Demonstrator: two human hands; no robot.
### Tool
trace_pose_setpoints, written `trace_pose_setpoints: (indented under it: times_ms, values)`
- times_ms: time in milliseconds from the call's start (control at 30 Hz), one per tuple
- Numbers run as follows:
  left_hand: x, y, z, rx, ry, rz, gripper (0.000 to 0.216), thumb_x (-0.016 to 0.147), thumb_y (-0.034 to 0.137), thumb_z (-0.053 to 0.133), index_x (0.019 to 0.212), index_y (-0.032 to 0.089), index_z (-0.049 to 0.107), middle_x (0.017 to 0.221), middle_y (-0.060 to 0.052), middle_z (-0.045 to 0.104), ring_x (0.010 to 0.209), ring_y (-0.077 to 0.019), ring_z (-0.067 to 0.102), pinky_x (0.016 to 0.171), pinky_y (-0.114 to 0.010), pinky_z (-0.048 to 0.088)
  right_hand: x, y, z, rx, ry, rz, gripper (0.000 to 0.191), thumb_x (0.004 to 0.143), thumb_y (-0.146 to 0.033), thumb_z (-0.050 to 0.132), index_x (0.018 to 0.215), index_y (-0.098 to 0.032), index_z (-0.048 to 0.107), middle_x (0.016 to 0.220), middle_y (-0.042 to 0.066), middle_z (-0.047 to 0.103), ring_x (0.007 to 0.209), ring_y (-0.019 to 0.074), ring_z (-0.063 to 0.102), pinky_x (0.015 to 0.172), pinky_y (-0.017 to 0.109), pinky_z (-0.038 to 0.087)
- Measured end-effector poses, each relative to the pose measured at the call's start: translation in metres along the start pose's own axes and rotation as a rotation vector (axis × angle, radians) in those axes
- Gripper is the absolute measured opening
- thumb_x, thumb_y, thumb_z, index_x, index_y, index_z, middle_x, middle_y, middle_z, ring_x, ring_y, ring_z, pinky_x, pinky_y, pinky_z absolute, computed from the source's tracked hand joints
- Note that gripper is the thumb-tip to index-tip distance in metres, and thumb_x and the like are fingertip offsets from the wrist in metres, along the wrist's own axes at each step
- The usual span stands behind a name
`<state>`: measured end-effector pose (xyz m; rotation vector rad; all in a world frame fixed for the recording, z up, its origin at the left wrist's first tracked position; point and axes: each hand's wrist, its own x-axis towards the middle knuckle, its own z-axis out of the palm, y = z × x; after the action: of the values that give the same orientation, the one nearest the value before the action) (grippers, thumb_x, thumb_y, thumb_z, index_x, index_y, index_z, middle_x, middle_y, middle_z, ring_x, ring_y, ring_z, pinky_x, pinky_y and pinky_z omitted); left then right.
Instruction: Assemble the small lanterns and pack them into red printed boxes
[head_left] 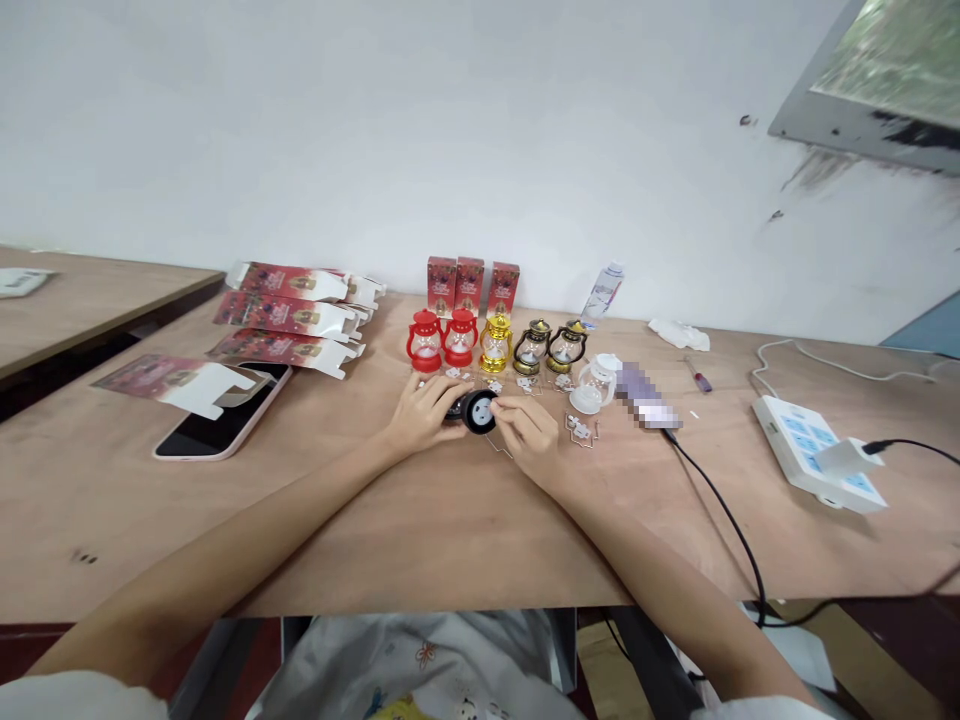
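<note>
Though small, black base [478,410] between fingers [508,408].

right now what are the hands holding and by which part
A black round part, held between both hands. The left hand grips its left side and the right hand pinches its right rim. Finer detail is too small to tell.

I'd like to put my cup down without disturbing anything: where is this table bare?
Bare wood: the table's near edge in front of the phone, and between the black cable and the power strip. Crowded: around the left hand and right hand on the black part, the lanterns behind, and the flat cartons.
</note>
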<state>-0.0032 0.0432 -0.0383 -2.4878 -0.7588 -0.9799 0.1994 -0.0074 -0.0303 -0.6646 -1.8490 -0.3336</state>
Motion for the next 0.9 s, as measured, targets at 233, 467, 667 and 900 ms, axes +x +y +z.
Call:
trace_pose_setpoints:
  times_ms: [233,467,667,900]
  values:
    - [-0.0004,-0.0004,0.0001,0.010,0.029,0.027,0.050,0.084,0.046,0.053,0.120,0.011,0.052,0.105,-0.015,0.065,0.093,-0.0248,0.061,0.081,-0.037,0.036,-0.0036,0.0040,0.0014,0.009,-0.029,-0.013,0.017,0.087,-0.011,0.051,0.088,-0.020,0.065,0.086,0.007,0.070,0.083,0.0161,0.066,0.071,0.030,0.055]
    - [-0.0016,-0.0011,0.0002,-0.018,-0.028,-0.004,0.053,0.085,0.050,0.049,0.124,0.014,0.051,0.107,-0.014,0.065,0.097,-0.0249,0.060,0.083,-0.037,0.036,-0.0061,0.0066,0.0018,0.034,-0.032,-0.024,0.024,0.088,-0.012,0.048,0.097,-0.022,0.068,0.088,0.007,0.070,0.084,0.0164,0.065,0.072,0.032,0.055]
    - [-0.0008,-0.0007,-0.0012,0.022,0.009,0.039,0.053,0.087,0.052,0.046,0.123,0.013,0.052,0.104,-0.014,0.065,0.092,-0.0236,0.060,0.078,-0.036,0.035,-0.0060,0.0075,0.0015,0.012,-0.033,-0.044,0.026,0.088,-0.010,0.047,0.098,-0.022,0.068,0.090,0.007,0.072,0.084,0.0164,0.066,0.072,0.032,0.055]
    - [0.0005,0.0015,-0.0016,0.038,-0.004,0.006,0.049,0.086,0.043,0.050,0.127,0.017,0.051,0.105,-0.011,0.066,0.092,-0.0224,0.060,0.082,-0.036,0.035,-0.0024,0.0038,0.0001,0.038,0.002,0.022,0.019,0.085,-0.013,0.055,0.095,-0.022,0.068,0.087,0.007,0.071,0.083,0.0170,0.067,0.072,0.032,0.054]
